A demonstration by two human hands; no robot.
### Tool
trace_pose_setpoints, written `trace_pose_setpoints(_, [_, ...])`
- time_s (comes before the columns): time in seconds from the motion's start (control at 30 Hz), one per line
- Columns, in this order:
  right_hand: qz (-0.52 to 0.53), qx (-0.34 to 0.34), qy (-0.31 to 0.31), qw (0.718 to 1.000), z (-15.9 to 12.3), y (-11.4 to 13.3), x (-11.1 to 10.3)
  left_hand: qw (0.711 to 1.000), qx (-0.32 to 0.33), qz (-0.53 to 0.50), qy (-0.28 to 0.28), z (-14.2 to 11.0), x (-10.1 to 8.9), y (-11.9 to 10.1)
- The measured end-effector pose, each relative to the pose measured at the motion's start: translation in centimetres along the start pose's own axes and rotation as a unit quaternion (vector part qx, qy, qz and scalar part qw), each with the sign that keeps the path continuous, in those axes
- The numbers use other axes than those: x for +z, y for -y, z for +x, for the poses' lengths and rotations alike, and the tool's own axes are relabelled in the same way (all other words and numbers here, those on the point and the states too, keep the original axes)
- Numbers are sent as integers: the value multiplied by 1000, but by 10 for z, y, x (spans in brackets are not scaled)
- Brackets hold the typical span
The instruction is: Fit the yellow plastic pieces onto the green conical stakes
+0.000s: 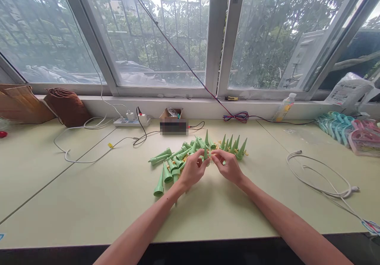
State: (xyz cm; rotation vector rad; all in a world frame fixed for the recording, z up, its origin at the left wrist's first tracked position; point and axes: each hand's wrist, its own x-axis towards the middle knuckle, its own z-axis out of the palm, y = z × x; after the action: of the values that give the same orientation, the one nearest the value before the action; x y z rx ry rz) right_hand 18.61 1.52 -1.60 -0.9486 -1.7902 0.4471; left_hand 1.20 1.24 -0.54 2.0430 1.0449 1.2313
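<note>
My left hand (193,170) is closed around a green plastic watering spike (206,153), its tip pointing up. Close against its right side, my right hand (229,167) pinches with thumb and forefinger; the small piece between them, if any, is too small to make out. Left of and behind my left hand lies a loose heap of green spikes (168,174), several with orange-yellow bits among them. Beyond my right hand, a group of green spikes (241,150) stands tip up, with small yellow parts by their bases.
A small cardboard box (173,114), a power strip (132,121) and a bundled cable (237,117) line the back. At right are a bottle (285,107), a looped white cable (320,193) and teal and pink plastic items (363,138). A brown bag (67,107) sits back left.
</note>
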Motion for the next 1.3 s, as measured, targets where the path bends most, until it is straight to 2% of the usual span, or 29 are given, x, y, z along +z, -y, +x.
trace_pose_setpoints(0.2, [23,-25,40,999,1,2,-3,984,-104,-147,-7,2,-3,-5])
trace_pose_setpoints(0.27, [23,-23,40,999,1,1,-3,979,-118,-168,-6,2,-3,-5])
trace_pose_setpoints(0.6, [14,-6,34,999,1,-8,-1,983,-81,-165,24,1,-2,-5])
trace_pose_setpoints(0.97, [-37,0,42,998,0,-11,0,997,-24,-73,9,0,-1,-4])
trace_pose_setpoints(1.13, [-5,18,44,999,-1,-5,0,992,-62,-106,-7,0,0,-4])
trace_pose_setpoints(1.3, [44,29,44,998,-1,2,-1,975,-126,-178,-30,3,-1,-6])
